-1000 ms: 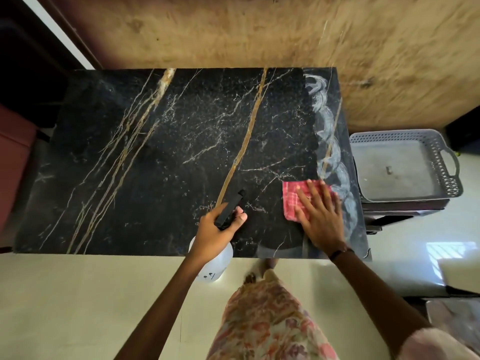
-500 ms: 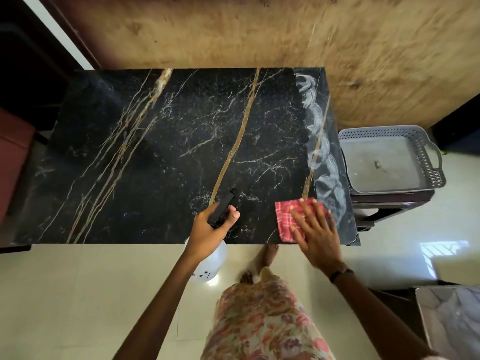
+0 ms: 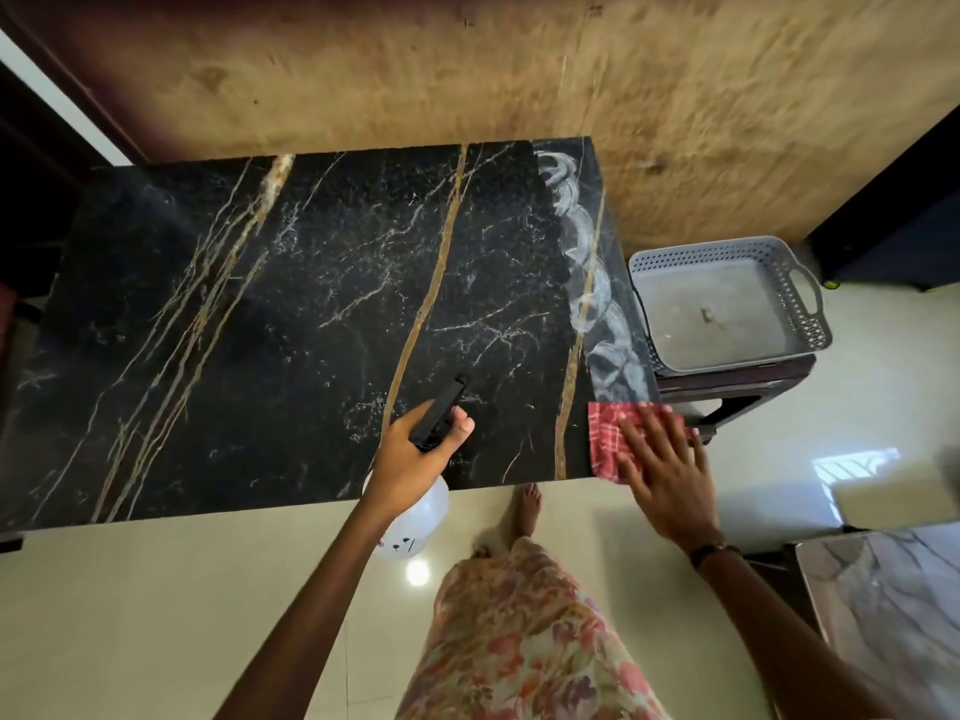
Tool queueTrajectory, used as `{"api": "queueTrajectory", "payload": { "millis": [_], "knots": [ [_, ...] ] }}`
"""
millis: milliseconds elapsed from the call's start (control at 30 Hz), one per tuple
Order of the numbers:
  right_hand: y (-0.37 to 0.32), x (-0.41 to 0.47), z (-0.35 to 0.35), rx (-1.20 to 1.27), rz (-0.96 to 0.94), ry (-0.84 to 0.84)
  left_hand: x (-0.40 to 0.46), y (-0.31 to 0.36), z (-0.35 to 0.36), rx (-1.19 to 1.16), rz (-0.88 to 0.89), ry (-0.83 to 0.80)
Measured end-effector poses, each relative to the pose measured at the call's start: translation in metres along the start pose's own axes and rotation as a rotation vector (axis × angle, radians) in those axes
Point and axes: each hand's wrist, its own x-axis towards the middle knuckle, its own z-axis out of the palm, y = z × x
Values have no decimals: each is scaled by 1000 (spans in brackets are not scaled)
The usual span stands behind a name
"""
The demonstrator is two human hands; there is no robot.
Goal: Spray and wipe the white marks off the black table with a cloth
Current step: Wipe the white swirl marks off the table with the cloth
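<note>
The black marble table (image 3: 291, 324) with gold veins fills the middle of the view. White swirled marks (image 3: 589, 262) run down a strip along its right edge. My right hand (image 3: 667, 475) presses flat with spread fingers on a red checked cloth (image 3: 608, 439) at the table's near right corner, just below the marks. My left hand (image 3: 415, 459) grips a spray bottle by its black head (image 3: 439, 413); the bottle's clear white body (image 3: 418, 522) hangs over the table's front edge.
A grey perforated basket (image 3: 800, 283) sits on a dark stool right of the table. A wooden wall (image 3: 519, 70) stands behind the table. Pale tiled floor (image 3: 156, 615) lies in front, with my bare foot (image 3: 527, 506) by the table edge.
My right hand has slid the cloth toward me and to the right, from mid-strip to the table's near right corner. My left hand with the bottle stays about where it was.
</note>
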Motion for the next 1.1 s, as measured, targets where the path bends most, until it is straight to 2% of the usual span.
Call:
{"api": "queueTrajectory", "payload": {
  "millis": [100,167,267,400,533,600,667,800,867,933,1000,1100],
  "knots": [
    [-9,49,-4,45,98,26,4,4,3,25,19,0],
    [-32,81,-1,50,88,42,8,8,7,29,28,-8],
    [-46,79,5,-6,-124,20,16,12,13,33,24,-18],
    [7,31,2,-85,-265,-8,36,21,20,32,13,-10],
    [40,77,-15,-63,-129,-43,57,36,32,61,40,9],
    [26,121,-20,2,-28,-30,70,43,39,86,59,17],
    [3,163,-21,29,-13,-14,85,50,48,82,58,20],
    [-20,170,-15,-29,-275,-47,113,65,65,72,63,17],
    [2,150,-15,-44,-404,-49,126,74,72,66,64,25],
    [34,142,-19,-67,-454,-30,136,80,78,51,57,31],
    [57,164,-26,-51,-381,-9,147,85,82,49,49,42],
    [48,229,-32,28,-192,22,162,90,88,55,55,52]
  ]
}}
